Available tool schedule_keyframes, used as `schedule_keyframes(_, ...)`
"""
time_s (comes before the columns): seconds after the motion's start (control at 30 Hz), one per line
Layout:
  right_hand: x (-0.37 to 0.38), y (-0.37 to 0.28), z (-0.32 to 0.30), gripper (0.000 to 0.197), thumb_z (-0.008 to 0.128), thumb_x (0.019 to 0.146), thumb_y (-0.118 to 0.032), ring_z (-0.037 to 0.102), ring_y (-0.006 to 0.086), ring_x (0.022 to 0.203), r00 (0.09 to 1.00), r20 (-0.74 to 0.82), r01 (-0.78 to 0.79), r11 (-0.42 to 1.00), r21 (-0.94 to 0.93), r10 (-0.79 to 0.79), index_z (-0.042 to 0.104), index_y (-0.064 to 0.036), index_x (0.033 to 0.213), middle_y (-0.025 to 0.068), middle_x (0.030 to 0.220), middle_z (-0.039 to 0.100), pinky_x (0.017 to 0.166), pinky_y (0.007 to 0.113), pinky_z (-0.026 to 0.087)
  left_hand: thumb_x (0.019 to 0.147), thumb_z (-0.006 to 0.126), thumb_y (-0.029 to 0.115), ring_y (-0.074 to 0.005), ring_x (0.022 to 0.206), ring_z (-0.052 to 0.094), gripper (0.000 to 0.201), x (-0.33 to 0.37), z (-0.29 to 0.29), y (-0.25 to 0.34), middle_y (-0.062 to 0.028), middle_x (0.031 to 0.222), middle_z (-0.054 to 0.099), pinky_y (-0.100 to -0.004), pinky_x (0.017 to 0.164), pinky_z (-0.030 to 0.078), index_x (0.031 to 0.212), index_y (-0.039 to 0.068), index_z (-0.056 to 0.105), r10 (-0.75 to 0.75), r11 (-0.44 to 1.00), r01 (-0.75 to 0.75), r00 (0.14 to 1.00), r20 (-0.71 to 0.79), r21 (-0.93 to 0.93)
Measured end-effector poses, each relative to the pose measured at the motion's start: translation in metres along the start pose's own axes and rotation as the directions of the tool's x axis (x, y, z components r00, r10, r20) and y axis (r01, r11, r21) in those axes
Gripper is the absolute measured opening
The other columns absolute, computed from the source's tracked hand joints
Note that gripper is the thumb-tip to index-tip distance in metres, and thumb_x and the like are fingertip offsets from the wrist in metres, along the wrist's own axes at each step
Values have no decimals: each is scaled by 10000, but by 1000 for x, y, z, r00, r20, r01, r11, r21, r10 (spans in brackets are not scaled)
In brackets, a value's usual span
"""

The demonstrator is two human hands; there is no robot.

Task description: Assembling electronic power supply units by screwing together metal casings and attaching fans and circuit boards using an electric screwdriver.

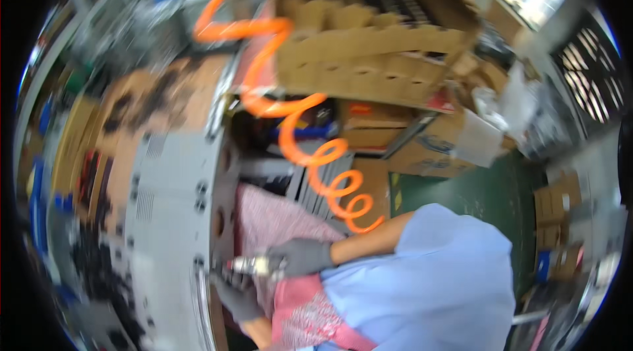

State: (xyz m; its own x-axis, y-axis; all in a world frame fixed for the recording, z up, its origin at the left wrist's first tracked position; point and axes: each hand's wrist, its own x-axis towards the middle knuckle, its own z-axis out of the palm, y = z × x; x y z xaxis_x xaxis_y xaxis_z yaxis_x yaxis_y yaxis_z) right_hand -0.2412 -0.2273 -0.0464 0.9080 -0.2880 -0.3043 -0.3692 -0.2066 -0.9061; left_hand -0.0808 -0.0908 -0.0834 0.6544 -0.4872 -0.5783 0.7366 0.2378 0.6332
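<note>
A power screwdriver [254, 265], cream-coloured with a red tip, lies level in my gloved right hand [303, 257]; the fingers are closed round it. Its tip points left, at the side edge of a large grey metal panel [171, 199] with round holes and vent slots. My gloved left hand [241, 301] is just below the tip, with its fingers drawn together by the panel's edge. Blur hides what they pinch, if anything. An orange coiled hose [316, 166] hangs from above and passes out of sight behind my right forearm.
A big open carton with cardboard dividers [369, 54] stands beyond the hose, with more boxes [428, 153] beneath it. Dark parts [99, 272] lie along the panel's left side on the wooden bench [188, 87]. Wrapped goods [145, 28] stand at the far left.
</note>
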Motion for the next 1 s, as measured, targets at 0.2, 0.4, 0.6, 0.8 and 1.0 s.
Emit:
schedule_keyframes(0.2,-16,-3,9,487,698,793,-211,639,143,846,992,-82,-81,988,132,92,538,-82,1235,90,925,674,793,294,503,960,438,434,-46,451,280,384,4,8,2,58,609,329,-195,389,240,1115,90,510,-130,970,181,950,284,-162)
schedule_keyframes(0.4,-8,6,16,701,717,786,-196,632,121,886,996,-31,-71,981,181,78,392,-101,1400,99,992,675,828,263,487,924,491,479,-70,500,407,566,-3,-7,-1,30,671,507,-194,447,328,1231,3,483,-35,979,94,952,304,-180)
schedule_keyframes(0.6,-10,-3,10,717,729,779,-200,608,86,883,987,-20,-153,976,154,158,390,-107,1403,78,1019,654,815,235,480,912,513,483,-65,477,438,575,-1,0,-3,35,663,548,-181,419,318,1221,-2,493,-43,968,118,948,314,-222)
schedule_keyframes(0.8,-8,-10,17,723,725,793,-193,595,71,900,982,-13,-180,958,222,187,367,-44,1403,84,1039,638,804,229,479,921,502,474,-49,472,393,588,2,0,1,49,663,523,-170,420,297,1249,-12,470,-70,963,148,945,320,-225)
schedule_keyframes(1.0,-5,-19,19,745,716,806,-190,596,84,917,988,-12,-150,965,214,156,325,-2,1411,105,1066,625,806,231,480,951,476,421,-28,458,306,527,3,1,4,65,641,417,-165,404,260,1246,-15,461,-97,928,212,931,353,-305)
